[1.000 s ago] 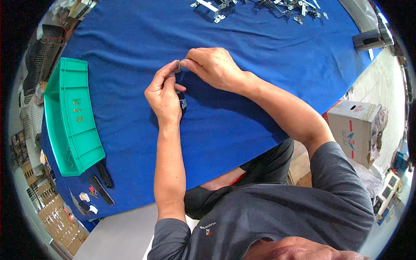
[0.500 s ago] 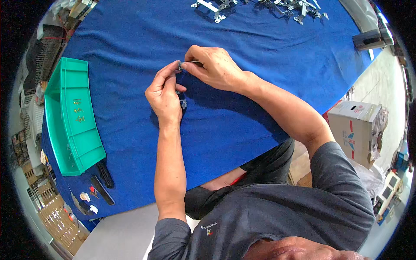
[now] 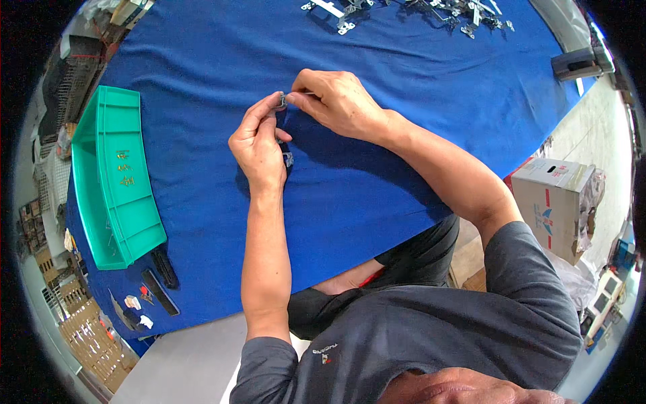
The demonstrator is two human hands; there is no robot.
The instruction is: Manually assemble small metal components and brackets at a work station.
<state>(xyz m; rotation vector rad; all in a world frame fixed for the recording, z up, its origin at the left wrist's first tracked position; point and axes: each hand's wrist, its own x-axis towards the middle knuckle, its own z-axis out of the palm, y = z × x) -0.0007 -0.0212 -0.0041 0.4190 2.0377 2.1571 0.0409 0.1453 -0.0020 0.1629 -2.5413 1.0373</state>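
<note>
Over the middle of the blue cloth, my left hand (image 3: 259, 151) is closed on a small silvery metal bracket (image 3: 289, 159). One end of the bracket shows at the fingertips and another below the palm; the fingers hide what lies between. My right hand (image 3: 343, 104) is closed in a pinch, its thumb and forefinger right beside the bracket's upper end. Between those fingers shows a thin, pale, rod-like piece (image 3: 309, 93), mostly covered by the hand, so its kind is unclear.
A green plastic bin (image 3: 138, 215) lies at the left on the blue cloth (image 3: 404, 81). Several similar metal brackets (image 3: 471, 19) are heaped at the far edge. Near the bin are a dark flat bar (image 3: 161, 292) and small scraps. A cardboard box (image 3: 548, 202) stands at the right.
The view has shifted slightly. The right fingertips stay at the bracket's upper end, and less of the thin piece shows beside them. Both hands keep their hold.
</note>
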